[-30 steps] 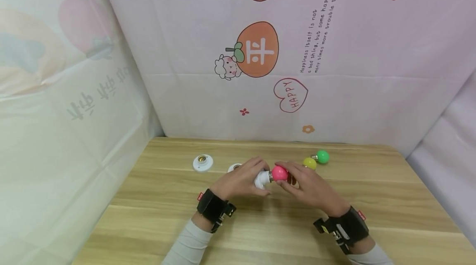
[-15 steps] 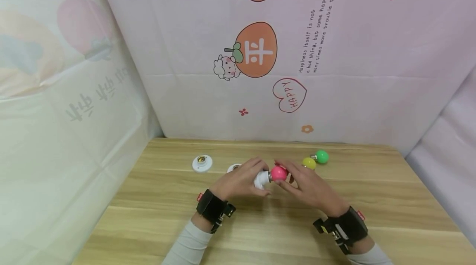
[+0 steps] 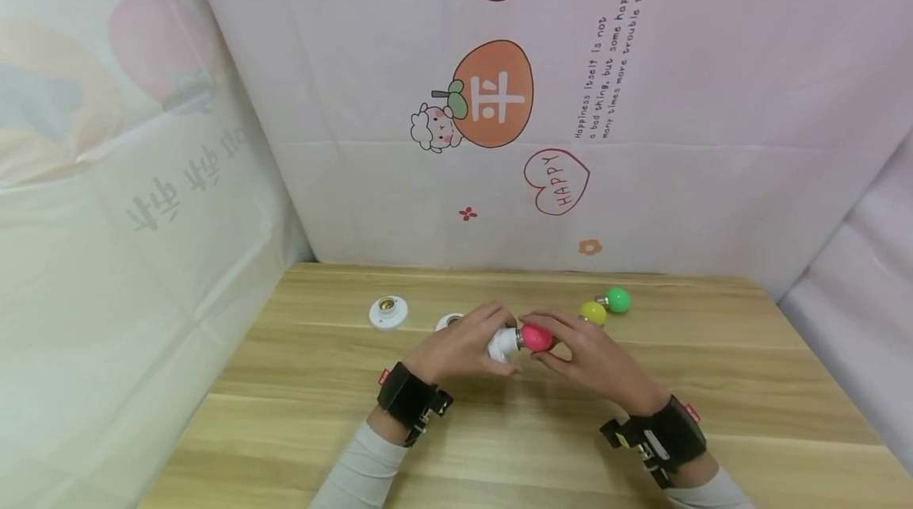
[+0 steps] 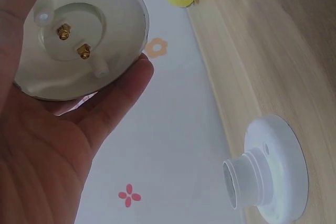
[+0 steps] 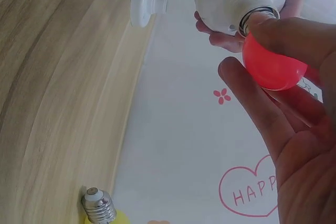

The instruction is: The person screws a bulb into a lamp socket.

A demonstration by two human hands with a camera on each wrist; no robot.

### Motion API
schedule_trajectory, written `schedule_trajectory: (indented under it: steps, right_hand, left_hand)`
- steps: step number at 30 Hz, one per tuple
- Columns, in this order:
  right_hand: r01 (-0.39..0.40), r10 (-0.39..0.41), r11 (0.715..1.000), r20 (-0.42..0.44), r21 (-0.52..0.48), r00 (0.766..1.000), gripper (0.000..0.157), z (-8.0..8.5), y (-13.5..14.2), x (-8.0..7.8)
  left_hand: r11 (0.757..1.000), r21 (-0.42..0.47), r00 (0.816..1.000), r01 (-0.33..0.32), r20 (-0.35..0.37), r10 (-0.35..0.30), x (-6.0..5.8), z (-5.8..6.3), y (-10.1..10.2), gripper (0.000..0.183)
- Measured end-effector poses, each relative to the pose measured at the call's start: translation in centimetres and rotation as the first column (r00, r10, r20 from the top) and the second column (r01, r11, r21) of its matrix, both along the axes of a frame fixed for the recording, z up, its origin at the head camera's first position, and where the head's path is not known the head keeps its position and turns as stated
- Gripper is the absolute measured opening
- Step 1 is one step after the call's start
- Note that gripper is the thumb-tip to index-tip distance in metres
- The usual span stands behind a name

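Above the table my left hand (image 3: 467, 342) grips a white lamp socket (image 3: 503, 344) by its round base. The left wrist view shows the underside of that lamp socket (image 4: 79, 72), with two brass screws. My right hand (image 3: 588, 350) holds a pinkish-red light bulb (image 3: 536, 338) between thumb and fingers. The bulb's metal screw end sits at the socket's mouth, with some thread showing. In the right wrist view the thumb lies across the neck of the red bulb (image 5: 273, 66); how deep the thread goes is hidden.
A second white socket (image 3: 388, 312) stands at the back left of the wooden table (image 3: 321, 414). Another socket (image 3: 449, 322) is partly hidden behind my left hand. A yellow bulb (image 3: 593, 312) and a green bulb (image 3: 618, 300) lie at the back right. A printed cloth (image 3: 357, 200) hangs behind.
The fingers of my right hand have shifted round the red bulb, with the forefinger now nearer its neck. My left hand and the socket stay in place.
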State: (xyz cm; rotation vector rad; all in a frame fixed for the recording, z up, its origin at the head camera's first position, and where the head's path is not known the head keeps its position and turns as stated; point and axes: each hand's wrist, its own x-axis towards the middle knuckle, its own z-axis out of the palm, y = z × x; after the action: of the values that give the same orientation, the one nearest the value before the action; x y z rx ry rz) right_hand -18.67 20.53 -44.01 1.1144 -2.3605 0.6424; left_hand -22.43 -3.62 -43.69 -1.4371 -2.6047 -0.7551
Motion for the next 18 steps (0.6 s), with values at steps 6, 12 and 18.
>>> schedule_trajectory:
  steps: [6,12,18]
  right_hand:
    - [-0.006,0.006,1.0,0.007,0.009,1.0,0.06,0.05,0.13,-0.04]
    - [-0.018,0.018,1.0,0.01,0.009,1.0,0.059,0.08,0.19,-0.02]
    - [-0.005,0.005,1.0,-0.003,0.01,1.0,0.053,0.01,0.08,0.09]
  left_hand:
    - [1.0,0.004,1.0,0.006,0.011,-0.006,-0.04,0.0,0.07,0.05]
    - [1.0,-0.006,1.0,0.012,0.01,-0.011,-0.02,-0.03,0.15,0.05]
    - [1.0,-0.004,1.0,0.021,-0.005,-0.021,0.05,0.14,0.25,0.05]
